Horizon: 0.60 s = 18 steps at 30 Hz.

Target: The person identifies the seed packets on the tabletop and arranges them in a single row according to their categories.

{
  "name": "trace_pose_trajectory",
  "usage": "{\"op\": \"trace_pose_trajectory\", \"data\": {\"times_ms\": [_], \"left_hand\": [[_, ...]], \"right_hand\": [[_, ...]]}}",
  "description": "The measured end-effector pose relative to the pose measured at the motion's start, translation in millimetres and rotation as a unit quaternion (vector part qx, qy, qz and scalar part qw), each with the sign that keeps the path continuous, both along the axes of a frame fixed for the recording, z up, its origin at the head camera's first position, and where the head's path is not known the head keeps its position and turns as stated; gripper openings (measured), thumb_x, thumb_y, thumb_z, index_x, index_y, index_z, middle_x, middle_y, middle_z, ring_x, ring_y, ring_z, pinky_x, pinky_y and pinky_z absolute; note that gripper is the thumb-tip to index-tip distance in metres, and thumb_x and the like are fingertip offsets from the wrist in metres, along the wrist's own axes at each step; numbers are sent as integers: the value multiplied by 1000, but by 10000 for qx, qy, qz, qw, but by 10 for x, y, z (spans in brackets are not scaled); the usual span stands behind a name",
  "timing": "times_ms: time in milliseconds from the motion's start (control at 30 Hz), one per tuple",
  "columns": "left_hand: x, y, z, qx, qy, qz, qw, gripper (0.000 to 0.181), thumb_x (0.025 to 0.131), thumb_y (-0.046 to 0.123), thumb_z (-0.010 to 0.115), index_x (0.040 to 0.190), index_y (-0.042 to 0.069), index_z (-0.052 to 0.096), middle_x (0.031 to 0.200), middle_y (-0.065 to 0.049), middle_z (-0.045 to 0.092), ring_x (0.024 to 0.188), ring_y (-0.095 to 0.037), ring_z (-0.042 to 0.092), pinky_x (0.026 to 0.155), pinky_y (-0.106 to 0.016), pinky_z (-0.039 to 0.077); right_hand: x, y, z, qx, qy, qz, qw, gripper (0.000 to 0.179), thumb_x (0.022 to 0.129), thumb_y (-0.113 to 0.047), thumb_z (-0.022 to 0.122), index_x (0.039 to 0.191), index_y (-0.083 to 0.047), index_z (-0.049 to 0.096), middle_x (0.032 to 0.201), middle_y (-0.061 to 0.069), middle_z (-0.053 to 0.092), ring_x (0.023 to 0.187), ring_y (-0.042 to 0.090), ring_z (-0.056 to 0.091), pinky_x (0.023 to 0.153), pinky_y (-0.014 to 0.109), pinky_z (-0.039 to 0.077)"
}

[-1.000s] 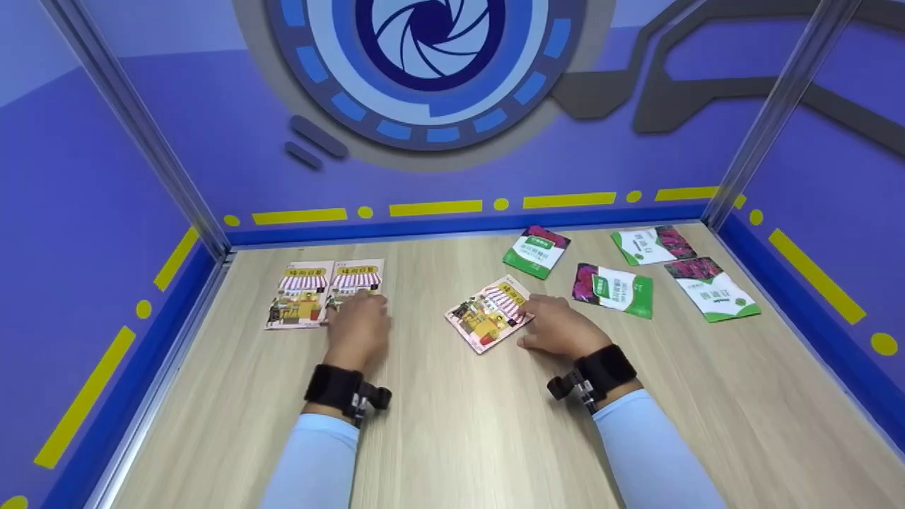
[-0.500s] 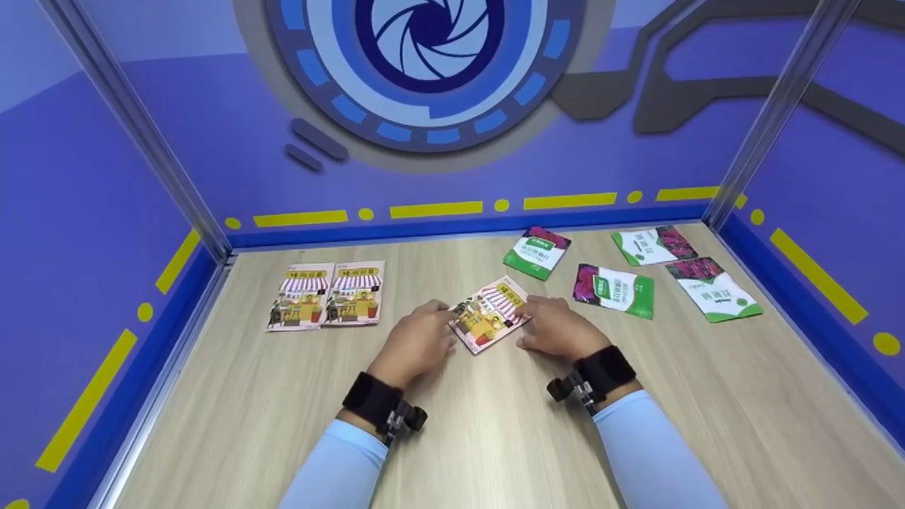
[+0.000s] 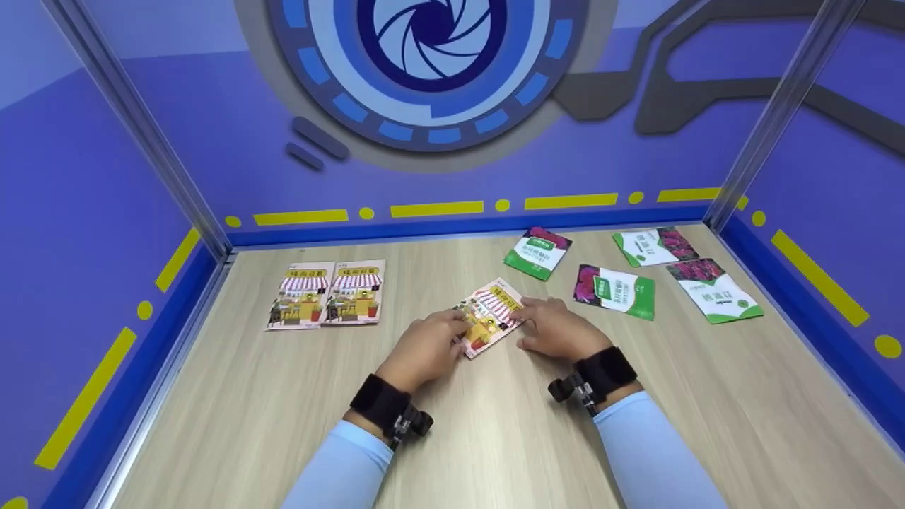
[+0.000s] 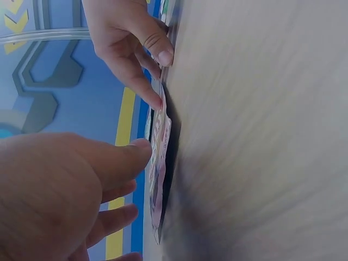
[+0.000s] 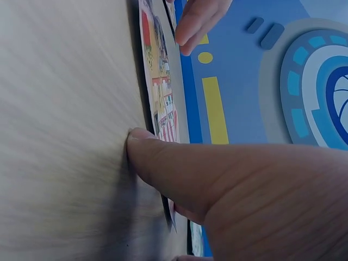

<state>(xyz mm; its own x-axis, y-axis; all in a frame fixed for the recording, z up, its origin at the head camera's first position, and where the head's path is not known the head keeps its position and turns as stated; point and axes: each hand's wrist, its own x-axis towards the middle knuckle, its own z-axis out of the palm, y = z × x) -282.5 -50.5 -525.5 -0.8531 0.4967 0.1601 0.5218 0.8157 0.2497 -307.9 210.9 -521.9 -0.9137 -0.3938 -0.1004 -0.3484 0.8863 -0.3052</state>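
A pink packet with a striped awning picture (image 3: 491, 314) lies tilted on the table between my two hands. My left hand (image 3: 424, 348) is at its left edge, fingers over that edge. In the left wrist view, the left thumb (image 4: 122, 160) is by the packet (image 4: 159, 157) and the fingers are spread. My right hand (image 3: 562, 329) is at the opposite edge, with a fingertip on the packet. The right thumb (image 5: 163, 160) rests on the table beside the packet in the right wrist view.
Two matching pink packets (image 3: 300, 297) lie side by side at the left. Several green and white flower packets (image 3: 614, 291) are scattered at the back right. Purple panels (image 3: 495, 170) wall the wooden table (image 3: 488, 438) at the back and sides.
My left hand has left the two packets at the left and come right to the middle packet. That packet has since turned slightly; the right hand has stayed beside it.
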Motion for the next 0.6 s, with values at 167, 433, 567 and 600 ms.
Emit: {"op": "trace_pose_trajectory", "data": {"times_ms": [167,433,567,600], "left_hand": [[12,6,-12,-248,16,-42,9997,34,86,27,63,121,24,64,134,3,54,122,-19,51,91,-50,45],[32,2,-30,-611,25,42,9981,34,84,33,67,118,27,65,130,7,56,120,-18,51,93,-55,41],[30,3,-37,-655,95,51,9978,34,83,33,68,117,28,66,128,7,57,117,-18,53,90,-53,43],[31,4,-38,-656,98,56,9978,34,83,33,67,117,28,66,127,7,58,116,-18,53,89,-52,43]], "right_hand": [[23,0,6,53,23,-14,10000,49,83,-38,68,130,-30,56,150,6,37,133,49,30,106,59,30],[21,-6,-8,95,-58,-68,9999,48,84,-38,66,131,-32,55,151,4,35,134,50,28,105,61,31],[20,-2,-3,70,-24,-34,10000,49,84,-38,67,131,-31,55,151,5,35,134,50,29,106,60,31],[21,0,-2,78,-8,-21,10000,49,84,-38,67,131,-31,55,150,5,35,134,50,29,105,60,31]]}}
